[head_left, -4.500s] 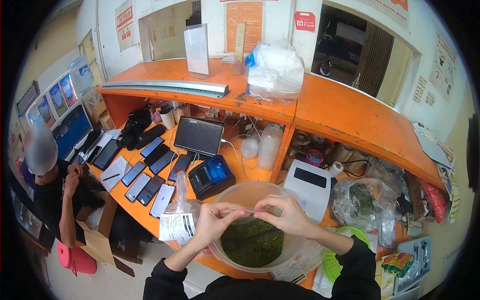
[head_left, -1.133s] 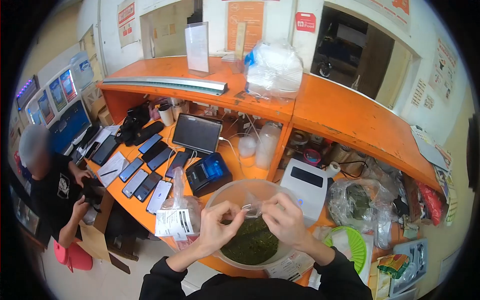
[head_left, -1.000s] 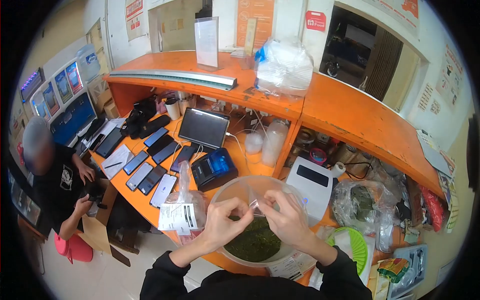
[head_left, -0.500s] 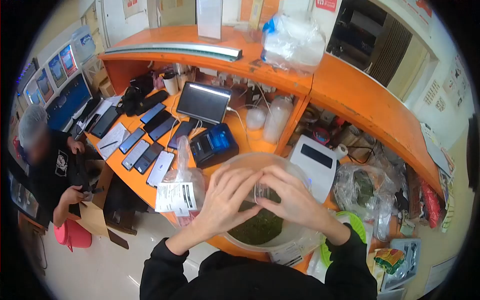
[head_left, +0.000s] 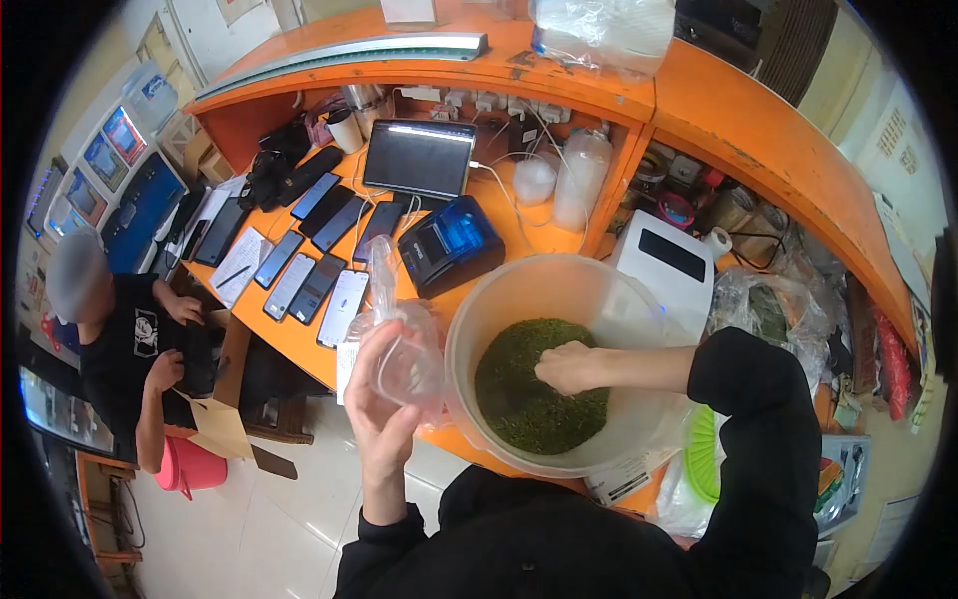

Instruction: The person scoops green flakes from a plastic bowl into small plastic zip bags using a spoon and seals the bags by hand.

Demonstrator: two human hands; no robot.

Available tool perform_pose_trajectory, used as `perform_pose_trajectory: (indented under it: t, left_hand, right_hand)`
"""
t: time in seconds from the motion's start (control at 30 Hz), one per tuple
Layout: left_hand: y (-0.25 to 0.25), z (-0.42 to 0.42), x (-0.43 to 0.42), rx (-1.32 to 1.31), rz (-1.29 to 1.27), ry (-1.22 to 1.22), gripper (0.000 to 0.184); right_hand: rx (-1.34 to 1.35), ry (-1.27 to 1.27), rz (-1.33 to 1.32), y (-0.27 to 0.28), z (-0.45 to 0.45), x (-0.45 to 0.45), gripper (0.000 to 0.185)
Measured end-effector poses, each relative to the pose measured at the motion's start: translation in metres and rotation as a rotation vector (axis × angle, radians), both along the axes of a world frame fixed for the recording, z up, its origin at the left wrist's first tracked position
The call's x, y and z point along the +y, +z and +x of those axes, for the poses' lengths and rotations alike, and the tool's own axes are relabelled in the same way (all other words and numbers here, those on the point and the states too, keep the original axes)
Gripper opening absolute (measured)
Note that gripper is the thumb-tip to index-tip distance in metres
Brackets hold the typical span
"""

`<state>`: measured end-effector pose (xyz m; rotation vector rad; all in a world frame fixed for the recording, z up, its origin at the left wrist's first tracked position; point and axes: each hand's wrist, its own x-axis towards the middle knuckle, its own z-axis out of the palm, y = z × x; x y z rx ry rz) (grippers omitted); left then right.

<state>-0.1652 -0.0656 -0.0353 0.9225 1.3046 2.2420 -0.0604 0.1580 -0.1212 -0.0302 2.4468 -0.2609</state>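
My left hand is curled around a small clear plastic cup, held left of a large translucent tub. The tub stands on the orange desk with a bed of finely chopped green herbs in it. Inside the tub, my right hand is closed, its fingertips down in the herbs and hidden from me. Behind the cup sits a knotted clear plastic bag, partly covered by my left hand.
Several phones, a tablet and a blue-black printer lie beyond the tub. A white machine and a green lid are to the right. A person works at a cardboard box on the left.
Both hands were together over the tub around the small clear cup. My left hand has carried the cup left, and my right hand has gone down into the herbs.
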Motion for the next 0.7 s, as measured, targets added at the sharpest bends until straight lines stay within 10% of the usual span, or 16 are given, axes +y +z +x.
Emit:
perform_pose_trajectory:
  t: [0.37,0.7]
  left_hand:
    - [-0.02,-0.001,-0.038,-0.191,0.091,0.19,0.091]
    - [-0.032,-0.003,-0.041,-0.238,0.111,0.259,0.082]
  right_hand:
    - [0.623,0.204,0.147,0.055,0.029,0.003,0.008]
    - [0.524,0.112,-0.045,0.089,0.085,-0.008,0.007]
